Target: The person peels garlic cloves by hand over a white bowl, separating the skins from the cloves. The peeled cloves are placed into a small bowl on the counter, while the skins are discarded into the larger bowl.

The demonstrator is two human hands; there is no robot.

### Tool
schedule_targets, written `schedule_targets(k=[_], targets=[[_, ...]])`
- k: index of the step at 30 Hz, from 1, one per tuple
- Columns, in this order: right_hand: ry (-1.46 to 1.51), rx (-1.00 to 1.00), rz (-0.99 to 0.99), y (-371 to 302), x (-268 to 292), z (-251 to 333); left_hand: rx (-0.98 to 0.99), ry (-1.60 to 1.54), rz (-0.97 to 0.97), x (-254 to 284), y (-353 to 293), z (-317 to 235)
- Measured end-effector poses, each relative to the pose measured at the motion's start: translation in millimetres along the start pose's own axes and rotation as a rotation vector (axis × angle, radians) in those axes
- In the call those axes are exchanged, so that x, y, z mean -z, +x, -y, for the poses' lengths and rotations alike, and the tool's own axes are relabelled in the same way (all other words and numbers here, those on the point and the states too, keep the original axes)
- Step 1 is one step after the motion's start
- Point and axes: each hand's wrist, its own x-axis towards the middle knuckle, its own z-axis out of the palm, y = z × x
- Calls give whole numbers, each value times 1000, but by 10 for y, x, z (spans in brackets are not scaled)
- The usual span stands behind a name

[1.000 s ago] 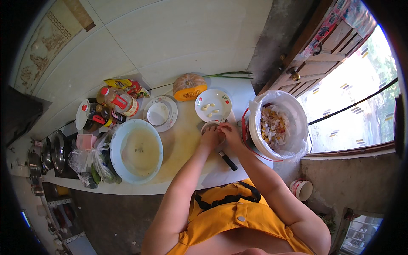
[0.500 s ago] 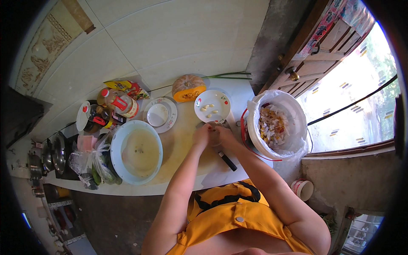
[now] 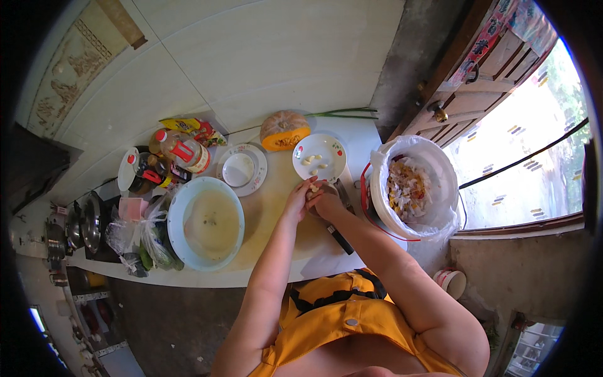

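Note:
My left hand (image 3: 298, 202) and my right hand (image 3: 325, 196) meet over the counter, just below a white plate (image 3: 338, 173) with a floral rim. Between their fingertips shows a small pale garlic clove (image 3: 314, 187); both hands are closed around it, and their fingers partly cover it. Several peeled garlic cloves (image 3: 322, 166) lie on the plate. Beside my right hand, a knife (image 3: 340, 240) rests on the cutting board (image 3: 267, 217), black handle toward me and blade partly hidden under the hand.
To the right stands a lined bucket (image 3: 453, 207) of peelings (image 3: 408, 188). A light-blue basin (image 3: 237, 242) of cloudy water is on the left, near stacked plates (image 3: 257, 181). Behind are a cut pumpkin (image 3: 286, 139), green onions (image 3: 352, 113) and a bottle (image 3: 182, 154).
My hands have shifted slightly and turned, and the pale clove now shows between the fingers. The whole view has moved a little; things on the counter stay put.

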Motion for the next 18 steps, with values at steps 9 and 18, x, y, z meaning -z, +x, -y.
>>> schedule_targets(k=[9, 18], targets=[[60, 204, -5, -208, 771, 408, -64, 306, -23, 188, 233, 166], [360, -1, -258, -316, 550, -1, 12, 622, -106, -113, 31, 80]])
